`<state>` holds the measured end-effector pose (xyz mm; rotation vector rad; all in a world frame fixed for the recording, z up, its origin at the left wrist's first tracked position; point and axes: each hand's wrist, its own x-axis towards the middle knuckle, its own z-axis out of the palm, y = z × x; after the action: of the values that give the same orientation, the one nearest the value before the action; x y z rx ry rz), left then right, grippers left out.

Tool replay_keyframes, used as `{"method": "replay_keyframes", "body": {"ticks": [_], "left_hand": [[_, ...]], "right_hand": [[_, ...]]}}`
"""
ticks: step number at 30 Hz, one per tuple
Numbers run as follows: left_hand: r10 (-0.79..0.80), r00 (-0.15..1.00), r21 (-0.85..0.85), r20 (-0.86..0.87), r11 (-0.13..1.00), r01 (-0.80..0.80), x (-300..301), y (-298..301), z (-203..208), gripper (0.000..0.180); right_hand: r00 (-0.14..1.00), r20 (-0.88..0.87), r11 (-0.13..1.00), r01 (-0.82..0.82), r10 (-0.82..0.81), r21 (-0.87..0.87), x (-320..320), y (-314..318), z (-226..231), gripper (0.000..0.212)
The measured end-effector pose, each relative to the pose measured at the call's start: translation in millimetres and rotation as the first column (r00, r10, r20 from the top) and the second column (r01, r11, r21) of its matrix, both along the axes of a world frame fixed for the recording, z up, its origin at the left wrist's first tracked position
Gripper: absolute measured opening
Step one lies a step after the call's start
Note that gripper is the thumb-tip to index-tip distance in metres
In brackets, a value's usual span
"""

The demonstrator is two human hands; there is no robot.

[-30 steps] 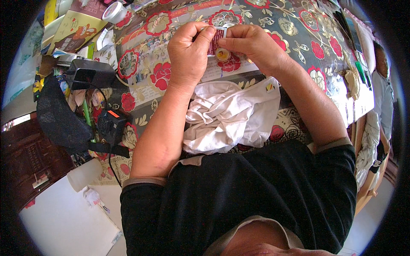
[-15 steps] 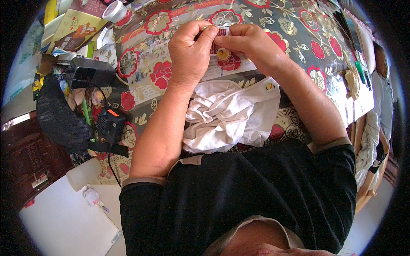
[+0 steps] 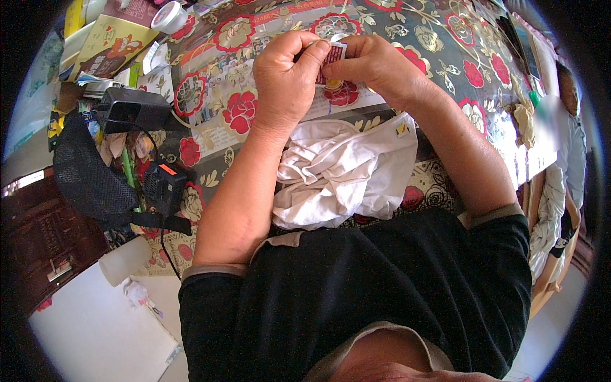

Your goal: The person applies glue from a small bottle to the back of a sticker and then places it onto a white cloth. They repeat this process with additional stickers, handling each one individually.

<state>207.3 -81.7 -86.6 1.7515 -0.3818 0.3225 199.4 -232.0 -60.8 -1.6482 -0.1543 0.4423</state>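
Our left hand (image 3: 284, 83) and right hand (image 3: 389, 69) each pinched the small, flat dark-red packet (image 3: 334, 55); it seemed light, thin and bendable, best held by its edges.

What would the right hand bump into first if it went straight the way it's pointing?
The right hand points left, so first comes the small red-and-white packet it is touching, then probably the left hand just beyond. Depth is hard to judge from this one view.
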Motion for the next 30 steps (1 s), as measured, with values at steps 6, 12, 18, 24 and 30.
{"method": "replay_keyframes", "body": {"ticks": [6, 12, 18, 24, 30], "left_hand": [[0.027, 1.000, 0.006, 0.005, 1.000, -0.027, 1, 1, 1, 0.008], [0.070, 0.992, -0.087, -0.109, 0.993, -0.080, 14, 18, -4, 0.010], [0.060, 0.992, -0.160, -0.113, 0.984, -0.078, 22, 21, -13, 0.014], [0.066, 0.987, -0.091, -0.148, 0.993, -0.080, 22, 25, -11, 0.016], [0.035, 0.984, -0.054, -0.176, 0.997, -0.046, 28, 29, -19, 0.018]], "right_hand": [[0.996, 0.031, 0.984, -0.081, 0.087, -0.159, 4, -3, -3, 0.016], [0.990, 0.016, 0.990, -0.138, 0.138, 0.027, 4, -6, -7, 0.019], [0.994, -0.014, 0.994, -0.104, 0.104, -0.021, 5, -12, -4, 0.031], [0.986, 0.048, 0.985, -0.154, 0.158, -0.079, 0, -18, 4, 0.027], [0.683, 0.599, 0.843, -0.046, 0.418, -0.535, -4, -24, -4, 0.033]]}}
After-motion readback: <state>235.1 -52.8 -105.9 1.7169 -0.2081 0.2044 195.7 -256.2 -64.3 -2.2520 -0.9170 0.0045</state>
